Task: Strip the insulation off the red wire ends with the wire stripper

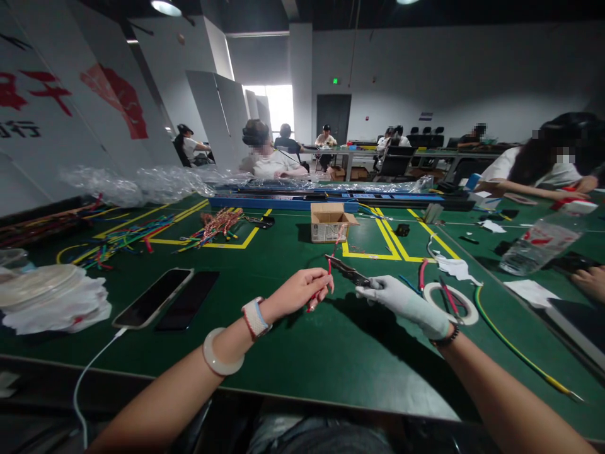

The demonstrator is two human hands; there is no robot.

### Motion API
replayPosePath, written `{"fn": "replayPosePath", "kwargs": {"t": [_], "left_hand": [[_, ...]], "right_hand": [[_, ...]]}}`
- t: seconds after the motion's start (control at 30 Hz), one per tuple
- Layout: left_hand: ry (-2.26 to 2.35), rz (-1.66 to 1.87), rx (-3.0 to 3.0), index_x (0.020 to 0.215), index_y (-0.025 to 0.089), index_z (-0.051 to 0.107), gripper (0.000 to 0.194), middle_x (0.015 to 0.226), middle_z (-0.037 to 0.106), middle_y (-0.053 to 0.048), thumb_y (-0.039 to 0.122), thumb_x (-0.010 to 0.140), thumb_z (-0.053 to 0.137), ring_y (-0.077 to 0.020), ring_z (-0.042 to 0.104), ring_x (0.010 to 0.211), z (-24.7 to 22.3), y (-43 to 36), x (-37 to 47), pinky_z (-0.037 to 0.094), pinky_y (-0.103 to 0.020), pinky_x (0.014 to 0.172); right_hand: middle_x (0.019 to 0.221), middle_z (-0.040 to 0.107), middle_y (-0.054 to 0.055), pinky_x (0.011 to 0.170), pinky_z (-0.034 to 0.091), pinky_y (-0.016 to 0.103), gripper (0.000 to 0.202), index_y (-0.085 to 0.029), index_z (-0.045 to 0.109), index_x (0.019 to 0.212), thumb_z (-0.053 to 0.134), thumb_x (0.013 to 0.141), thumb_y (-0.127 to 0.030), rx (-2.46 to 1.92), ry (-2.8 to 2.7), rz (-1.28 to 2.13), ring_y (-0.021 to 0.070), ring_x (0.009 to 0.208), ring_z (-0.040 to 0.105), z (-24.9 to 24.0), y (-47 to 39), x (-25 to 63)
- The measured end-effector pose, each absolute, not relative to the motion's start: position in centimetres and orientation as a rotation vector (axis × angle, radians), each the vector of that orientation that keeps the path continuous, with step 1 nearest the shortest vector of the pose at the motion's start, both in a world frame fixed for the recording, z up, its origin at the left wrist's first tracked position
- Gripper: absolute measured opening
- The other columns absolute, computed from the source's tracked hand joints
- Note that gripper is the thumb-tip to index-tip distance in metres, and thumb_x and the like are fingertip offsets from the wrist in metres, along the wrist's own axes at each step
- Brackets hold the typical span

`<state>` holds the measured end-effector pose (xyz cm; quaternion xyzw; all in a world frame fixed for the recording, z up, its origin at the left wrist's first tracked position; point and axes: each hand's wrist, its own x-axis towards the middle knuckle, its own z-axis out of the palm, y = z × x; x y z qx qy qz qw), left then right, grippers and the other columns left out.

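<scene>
Bare and pinching, my left hand (302, 289) holds a thin red wire (329, 267) that points up toward the cardboard box. In a pale glove, my right hand (394, 299) grips a dark pair of pliers (350, 272), whose exact kind I cannot make out. The jaws meet the wire just above my left fingertips; whether they are closed on it is too small to tell. Behind them stands a small open cardboard box (326, 231). Near my right wrist lie a roll of white tape (474, 310) and a red-handled tool (449, 296).
Two phones, one charging (154, 298) and one dark (188, 301), lie left of my arms. Bundles of copper-ended wires (222, 225) and coloured wires (127, 236) lie behind. A green-yellow cable (510, 340), a water bottle (541, 243) and a co-worker (543, 157) are at right.
</scene>
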<state>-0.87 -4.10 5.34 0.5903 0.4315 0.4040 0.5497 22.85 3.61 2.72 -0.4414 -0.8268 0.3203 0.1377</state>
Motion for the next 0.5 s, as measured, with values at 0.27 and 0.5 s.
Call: {"fn": "replayPosePath", "kwargs": {"t": [0.27,0.5], "left_hand": [[1.621,1.464,1.579,0.061,0.018,0.053,0.023,0.059,0.047,0.005,0.026,0.071,0.072,-0.0102,0.044,0.056,6.2,-6.6,-6.1,0.034,-0.019,0.054],[2.003,2.209,1.185,0.1,0.021,0.053,0.029,0.107,0.064,-0.004,0.029,0.077,0.069,-0.0192,0.059,0.104,6.0,-15.4,-18.2,0.046,-0.03,0.089]], "right_hand": [[0.069,0.065,0.001,0.055,0.037,0.025,0.037,-0.025,0.063,0.076,0.046,0.084,-0.057,-1.365,-2.376,0.476,0.0179,0.063,0.058,3.9,2.8,22.9],[0.079,0.071,0.002,0.057,0.045,0.027,0.035,-0.028,0.067,0.085,0.049,0.081,-0.057,-1.408,-2.311,0.52,0.0221,0.071,0.065,3.4,3.8,24.5]]}}
